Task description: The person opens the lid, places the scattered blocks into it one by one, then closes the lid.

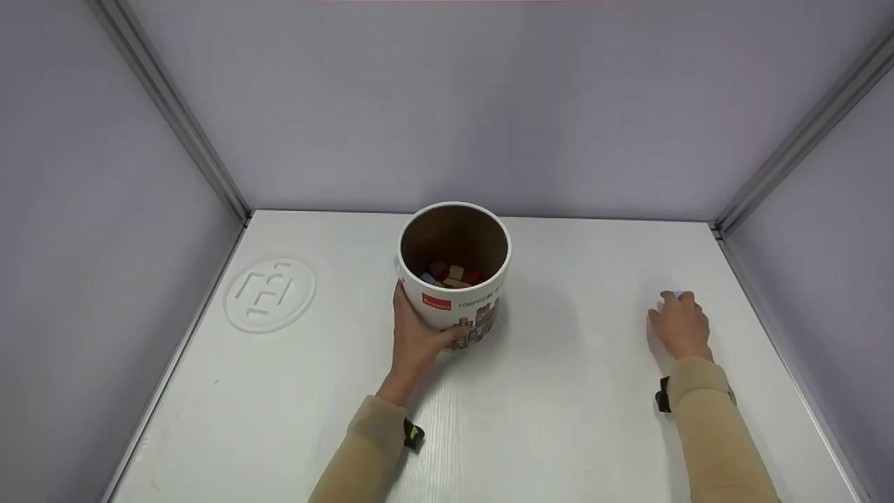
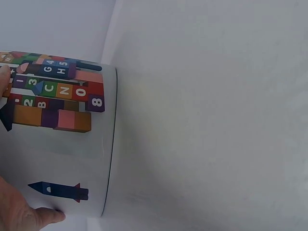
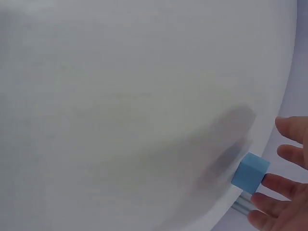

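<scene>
Left hand steadies the tub while the right hand reaches the blue block.

At frame center the left hand (image 1: 418, 337) wraps its fingers (image 2: 45, 215) around the open tub (image 1: 455, 269), bracing it upright on the counter (image 1: 573, 391) so the blocks inside (image 1: 450, 274) stay put. At right, the right hand (image 1: 679, 325) has relaxed, spread fingers (image 3: 281, 186) touching the blue block (image 3: 250, 172), not visibly pinching it.

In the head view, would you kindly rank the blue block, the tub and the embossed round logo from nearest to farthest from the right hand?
From the right hand:
1. Blue block, at its fingertips.
2. Tub, mid-table, held by the left hand.
3. Round logo, far left.
</scene>
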`<state>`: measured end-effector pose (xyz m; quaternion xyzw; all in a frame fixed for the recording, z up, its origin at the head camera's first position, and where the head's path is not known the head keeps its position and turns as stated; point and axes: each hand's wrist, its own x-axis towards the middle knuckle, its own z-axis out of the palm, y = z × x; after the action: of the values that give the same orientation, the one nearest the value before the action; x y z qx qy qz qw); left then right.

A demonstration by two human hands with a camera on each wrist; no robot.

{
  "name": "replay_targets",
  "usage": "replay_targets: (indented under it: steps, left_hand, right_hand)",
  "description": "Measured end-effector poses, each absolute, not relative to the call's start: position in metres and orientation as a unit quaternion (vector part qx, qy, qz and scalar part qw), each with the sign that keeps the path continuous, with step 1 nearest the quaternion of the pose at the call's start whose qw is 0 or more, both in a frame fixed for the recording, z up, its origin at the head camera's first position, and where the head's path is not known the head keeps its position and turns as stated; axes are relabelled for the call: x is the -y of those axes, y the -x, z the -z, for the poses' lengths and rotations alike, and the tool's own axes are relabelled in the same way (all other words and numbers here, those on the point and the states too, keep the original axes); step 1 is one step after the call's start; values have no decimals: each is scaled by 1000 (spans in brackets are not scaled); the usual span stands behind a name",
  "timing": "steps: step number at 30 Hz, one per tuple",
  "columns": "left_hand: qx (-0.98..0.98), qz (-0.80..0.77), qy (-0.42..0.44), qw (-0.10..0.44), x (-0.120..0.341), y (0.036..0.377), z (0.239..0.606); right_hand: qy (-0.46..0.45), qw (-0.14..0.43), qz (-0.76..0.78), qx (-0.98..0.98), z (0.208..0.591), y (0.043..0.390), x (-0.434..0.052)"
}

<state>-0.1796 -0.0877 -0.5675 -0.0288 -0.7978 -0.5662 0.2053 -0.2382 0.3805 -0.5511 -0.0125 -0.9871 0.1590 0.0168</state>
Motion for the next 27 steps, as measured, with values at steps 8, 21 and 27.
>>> replay_targets:
  steps: [8, 21, 27]
  left_hand:
    - [791, 574, 35, 207, 87, 181, 569]
    - [787, 578, 37, 212, 87, 179, 565]
    - [791, 575, 43, 204, 87, 179, 563]
  right_hand:
    - [-17, -32, -109, 993, 540, 217, -353]
    - [-33, -92, -130, 987, 534, 203, -345]
    - [-11, -142, -168, 976, 544, 207, -358]
